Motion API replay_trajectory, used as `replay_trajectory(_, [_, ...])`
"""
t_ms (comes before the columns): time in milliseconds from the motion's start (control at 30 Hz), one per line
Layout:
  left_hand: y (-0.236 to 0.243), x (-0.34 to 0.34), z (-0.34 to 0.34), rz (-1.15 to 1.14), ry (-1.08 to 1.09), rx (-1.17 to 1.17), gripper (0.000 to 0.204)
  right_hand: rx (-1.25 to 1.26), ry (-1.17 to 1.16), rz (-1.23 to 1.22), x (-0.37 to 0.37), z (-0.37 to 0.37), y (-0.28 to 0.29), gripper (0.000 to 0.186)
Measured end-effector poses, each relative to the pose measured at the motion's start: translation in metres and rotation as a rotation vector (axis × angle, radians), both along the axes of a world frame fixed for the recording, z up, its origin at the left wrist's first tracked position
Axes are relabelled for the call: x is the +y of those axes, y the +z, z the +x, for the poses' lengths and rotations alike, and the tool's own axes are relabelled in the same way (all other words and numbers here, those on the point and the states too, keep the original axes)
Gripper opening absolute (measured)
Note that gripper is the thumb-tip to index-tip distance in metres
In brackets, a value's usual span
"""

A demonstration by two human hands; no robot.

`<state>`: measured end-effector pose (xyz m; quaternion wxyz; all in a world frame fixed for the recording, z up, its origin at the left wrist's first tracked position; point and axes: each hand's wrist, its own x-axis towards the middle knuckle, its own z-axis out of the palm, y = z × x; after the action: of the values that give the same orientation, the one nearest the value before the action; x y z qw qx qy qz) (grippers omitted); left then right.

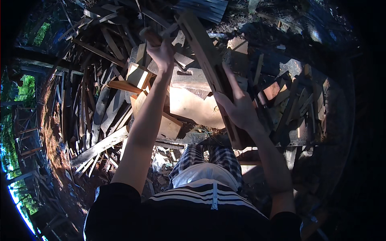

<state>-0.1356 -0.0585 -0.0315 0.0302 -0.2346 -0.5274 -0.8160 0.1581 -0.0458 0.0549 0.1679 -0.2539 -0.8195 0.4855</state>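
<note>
My left hand (161, 56) is closed around a short, rounded brown wooden piece (152, 37) that looks like a tool handle. Whether a tool head belongs to it, I cannot tell. A long squared timber (203, 56) with slots cut in its face stands slanted in front of me, its far end close to my left hand. My right hand (240, 107) grips the timber's lower half from the right side, thumb on the near face and fingers along the edge. Behind the timber lies a pale sunlit board (193, 106) on the cluttered work surface.
Wood offcuts (140, 76) crowd the left of the work surface, and a heap of scrap sticks (92, 88) lies beyond. More offcuts (281, 94) are piled at the right. A corrugated sheet (205, 9) lies at the far side. A pale plank (102, 145) slants at the near left.
</note>
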Motion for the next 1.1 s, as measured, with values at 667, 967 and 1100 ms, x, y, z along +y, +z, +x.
replay_trajectory(667, [0.049, 0.003, 0.04, -0.073, -0.24, -0.116, 0.019, -0.277, -0.102, 0.45, -0.023, 0.023, -0.089, 0.081])
replay_trajectory(967, [0.032, 0.005, 0.052, 0.049, -0.095, -0.086, 0.021, -0.443, -0.106, 0.265, -0.022, 0.014, -0.073, 0.077])
replay_trajectory(1100, [0.011, 0.006, 0.041, -0.019, 0.074, 0.126, 0.024, -0.474, -0.086, 0.251, -0.021, 0.014, -0.08, 0.079])
